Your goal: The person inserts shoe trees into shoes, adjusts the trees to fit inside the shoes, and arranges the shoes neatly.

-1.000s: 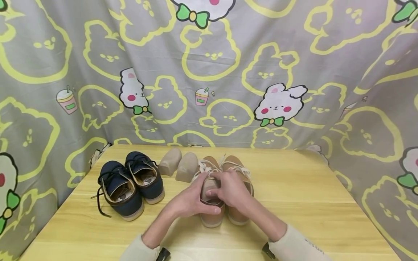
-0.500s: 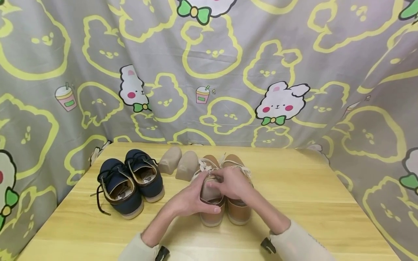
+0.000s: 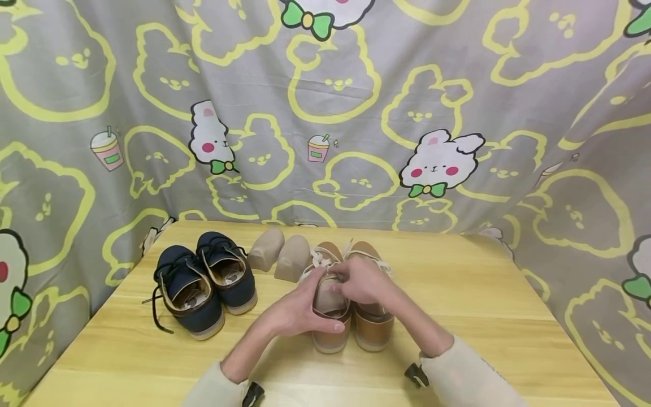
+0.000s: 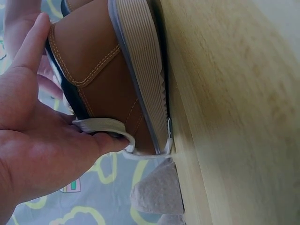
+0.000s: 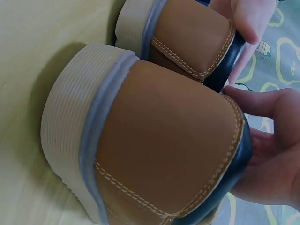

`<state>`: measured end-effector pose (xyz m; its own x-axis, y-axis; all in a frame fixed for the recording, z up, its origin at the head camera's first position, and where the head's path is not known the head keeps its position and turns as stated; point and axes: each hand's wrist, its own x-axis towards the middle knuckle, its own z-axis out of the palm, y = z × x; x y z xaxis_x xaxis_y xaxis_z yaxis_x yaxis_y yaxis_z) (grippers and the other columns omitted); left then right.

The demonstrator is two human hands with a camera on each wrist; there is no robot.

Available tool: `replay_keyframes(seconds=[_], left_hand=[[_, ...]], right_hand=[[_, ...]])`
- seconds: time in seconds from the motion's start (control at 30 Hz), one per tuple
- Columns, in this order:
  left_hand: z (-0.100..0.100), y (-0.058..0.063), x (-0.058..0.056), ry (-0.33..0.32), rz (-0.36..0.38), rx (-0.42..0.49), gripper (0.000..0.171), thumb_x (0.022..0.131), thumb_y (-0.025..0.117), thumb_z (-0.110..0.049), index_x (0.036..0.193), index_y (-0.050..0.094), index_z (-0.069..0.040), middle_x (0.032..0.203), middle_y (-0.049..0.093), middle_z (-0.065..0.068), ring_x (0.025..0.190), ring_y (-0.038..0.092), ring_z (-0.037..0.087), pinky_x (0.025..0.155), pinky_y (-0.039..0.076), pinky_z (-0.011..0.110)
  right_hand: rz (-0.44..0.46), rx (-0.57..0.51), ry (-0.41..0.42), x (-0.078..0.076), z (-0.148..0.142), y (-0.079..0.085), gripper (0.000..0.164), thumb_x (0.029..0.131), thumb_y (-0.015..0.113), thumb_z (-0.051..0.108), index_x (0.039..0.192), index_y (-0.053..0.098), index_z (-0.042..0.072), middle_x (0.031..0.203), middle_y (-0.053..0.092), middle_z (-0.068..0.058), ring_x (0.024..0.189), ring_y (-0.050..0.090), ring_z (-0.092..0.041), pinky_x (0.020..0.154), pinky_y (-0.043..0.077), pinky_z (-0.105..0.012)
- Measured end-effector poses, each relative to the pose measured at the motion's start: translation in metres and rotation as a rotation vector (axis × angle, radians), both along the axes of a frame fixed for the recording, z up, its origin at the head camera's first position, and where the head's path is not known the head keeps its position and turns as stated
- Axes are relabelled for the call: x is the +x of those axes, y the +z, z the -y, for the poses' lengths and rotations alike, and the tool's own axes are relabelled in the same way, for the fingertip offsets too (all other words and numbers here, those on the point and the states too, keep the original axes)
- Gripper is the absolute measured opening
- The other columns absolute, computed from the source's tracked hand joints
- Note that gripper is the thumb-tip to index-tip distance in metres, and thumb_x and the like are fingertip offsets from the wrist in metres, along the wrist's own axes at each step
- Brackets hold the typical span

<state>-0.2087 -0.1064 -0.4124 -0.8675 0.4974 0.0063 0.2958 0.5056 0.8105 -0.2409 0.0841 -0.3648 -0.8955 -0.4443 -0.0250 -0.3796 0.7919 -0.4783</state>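
Note:
My left hand point(image 3: 297, 311) grips the left brown shoe point(image 3: 330, 342), fingers at its laced side and thumb along the heel collar. In the left wrist view that thumb lies straight over the rim, a white lace point(image 4: 105, 125) beside the fingers. A grey-beige shoe insert point(image 3: 326, 299) fills the shoe's opening. My right hand point(image 3: 366, 280) reaches in from the right, thumb and index finger curled at the insert's upper end; the fingertips are partly hidden. Close alongside stands the right brown shoe point(image 3: 374, 334), its heel large in the right wrist view.
Two loose grey-beige inserts point(image 3: 293, 260) lie left of the brown shoes. Farther left is a pair of navy shoes point(image 3: 189, 291) with black laces, one dangling onto the wooden table point(image 3: 473, 305). A patterned grey curtain point(image 3: 254, 85) hangs behind.
My right hand's thumb and fingers have shifted slightly upward at the insert, and the wrist has turned a little. The left hand and the shoes stay in place.

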Motion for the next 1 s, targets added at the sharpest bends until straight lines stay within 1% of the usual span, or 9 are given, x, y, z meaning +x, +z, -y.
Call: replay_keyframes(seconds=[0.17,0.3,0.37,0.47,0.57,0.63,0.73,0.83,1.0], left_hand=[[0.0,-0.001,0.001,-0.002,-0.001,0.005,0.115,0.074,0.088,-0.048,0.158,0.021,-0.01,0.156,0.036,0.014,0.134,0.046,0.025,0.108,0.043,0.047],[0.0,-0.001,0.001,-0.004,0.009,0.005,0.117,0.074,0.088,-0.048,0.16,0.018,-0.008,0.161,0.03,0.015,0.14,0.042,0.026,0.111,0.041,0.048],[0.001,-0.001,0.001,-0.006,0.01,0.001,0.117,0.075,0.087,-0.048,0.16,0.017,-0.008,0.162,0.028,0.015,0.141,0.041,0.027,0.111,0.041,0.048],[0.001,-0.001,0.002,-0.006,0.005,-0.008,0.118,0.076,0.087,-0.049,0.16,0.017,-0.007,0.163,0.027,0.015,0.141,0.041,0.027,0.11,0.041,0.048],[0.001,0.0,0.002,-0.006,0.0,-0.009,0.118,0.076,0.087,-0.049,0.161,0.016,-0.007,0.164,0.026,0.015,0.142,0.04,0.027,0.111,0.041,0.048],[0.001,0.0,0.002,-0.011,0.003,-0.007,0.12,0.076,0.087,-0.049,0.161,0.014,-0.007,0.165,0.024,0.015,0.144,0.038,0.027,0.112,0.04,0.048],[0.001,0.0,0.002,-0.014,0.009,-0.005,0.12,0.076,0.086,-0.049,0.162,0.013,-0.008,0.166,0.021,0.015,0.147,0.035,0.028,0.114,0.038,0.05],[0.001,0.001,0.001,-0.013,0.011,-0.008,0.121,0.077,0.086,-0.049,0.163,0.011,-0.008,0.167,0.019,0.015,0.148,0.034,0.029,0.115,0.037,0.05],[0.001,0.001,0.002,-0.01,0.006,-0.013,0.122,0.076,0.086,-0.05,0.163,0.011,-0.008,0.167,0.019,0.015,0.148,0.033,0.029,0.115,0.037,0.05]], right_hand=[[0.007,-0.028,-0.047,0.001,0.001,-0.002,0.038,0.085,0.073,0.024,0.122,0.076,0.017,0.099,0.075,0.002,0.074,0.052,-0.016,0.071,0.047,-0.031],[-0.064,-0.046,-0.061,0.005,0.0,-0.007,0.037,0.086,0.073,0.031,0.12,0.077,0.018,0.1,0.075,0.004,0.082,0.055,-0.014,0.075,0.05,-0.032],[-0.103,-0.051,-0.057,0.006,0.0,-0.01,0.037,0.086,0.072,0.034,0.12,0.077,0.019,0.087,0.071,0.006,0.078,0.054,-0.014,0.072,0.048,-0.031],[-0.14,-0.049,-0.055,0.008,0.0,-0.015,0.04,0.086,0.068,0.035,0.122,0.076,0.021,0.068,0.057,0.007,0.069,0.049,-0.012,0.063,0.044,-0.028],[-0.168,-0.045,-0.053,0.011,0.0,-0.019,0.043,0.086,0.065,0.035,0.124,0.074,0.019,0.061,0.049,0.005,0.065,0.048,-0.014,0.06,0.042,-0.029],[-0.194,-0.04,-0.053,0.013,0.001,-0.022,0.043,0.087,0.063,0.034,0.126,0.073,0.017,0.068,0.061,0.003,0.071,0.056,-0.015,0.065,0.048,-0.032],[-0.223,-0.025,-0.049,0.017,0.002,-0.026,0.046,0.089,0.06,0.032,0.129,0.07,0.012,0.094,0.074,-0.01,0.092,0.068,-0.028,0.078,0.055,-0.042],[-0.235,-0.019,-0.053,0.02,0.003,-0.029,0.048,0.091,0.057,0.03,0.134,0.066,0.009,0.117,0.072,-0.019,0.113,0.065,-0.041,0.093,0.054,-0.051],[-0.228,-0.027,-0.065,0.021,0.004,-0.03,0.048,0.093,0.056,0.028,0.135,0.065,0.008,0.126,0.069,-0.02,0.121,0.06,-0.044,0.1,0.051,-0.054]])
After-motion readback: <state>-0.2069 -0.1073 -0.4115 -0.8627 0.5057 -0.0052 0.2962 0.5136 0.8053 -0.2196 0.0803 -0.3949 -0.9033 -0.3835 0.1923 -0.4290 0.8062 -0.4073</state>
